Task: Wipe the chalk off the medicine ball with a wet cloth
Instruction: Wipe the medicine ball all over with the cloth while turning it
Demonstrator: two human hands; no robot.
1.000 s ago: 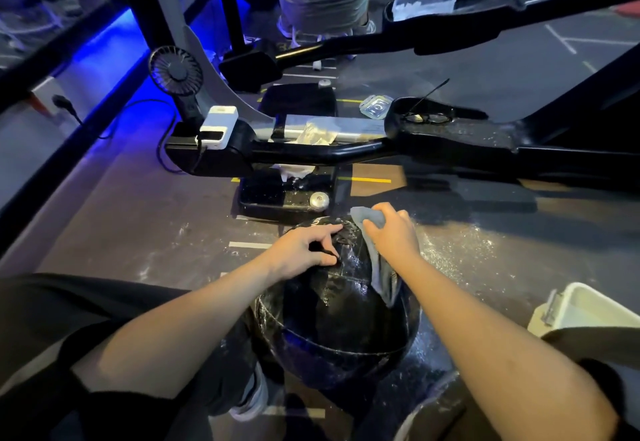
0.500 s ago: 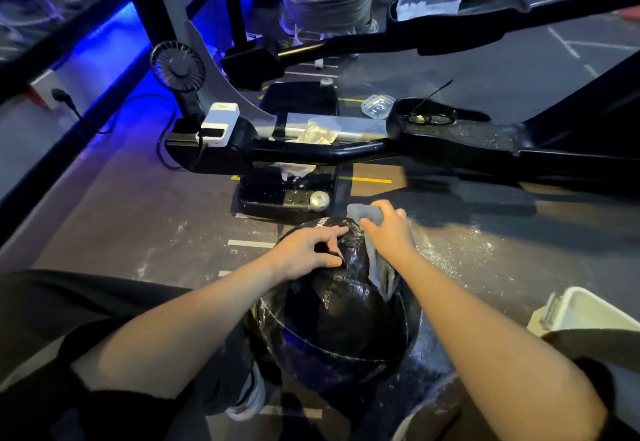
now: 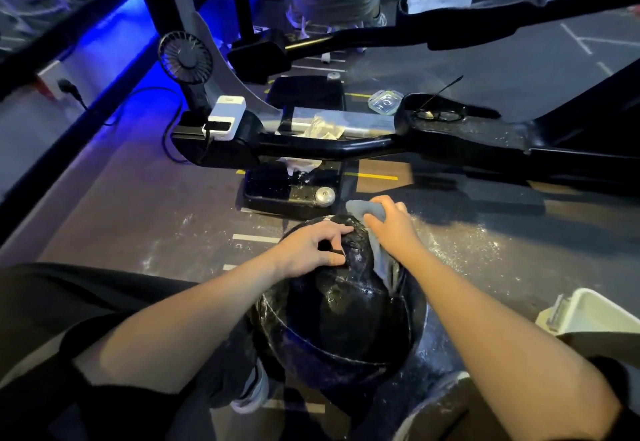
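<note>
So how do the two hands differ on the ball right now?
The right hand grips a grey cloth and presses it to the far right side of the ball; the left hand is bare. The left hand lies with fingers spread on the top of the ball, as if to steady it, while the right hand is closed on the cloth. Both touch the ball's upper part.

The ball [image 3: 346, 319] looked glossy, wet black with a pebbled grain, the cloth [image 3: 382, 260] soft grey fabric, the floor [image 3: 485, 243] matt and powder-speckled, the tub [image 3: 595, 316] smooth white plastic.
</note>
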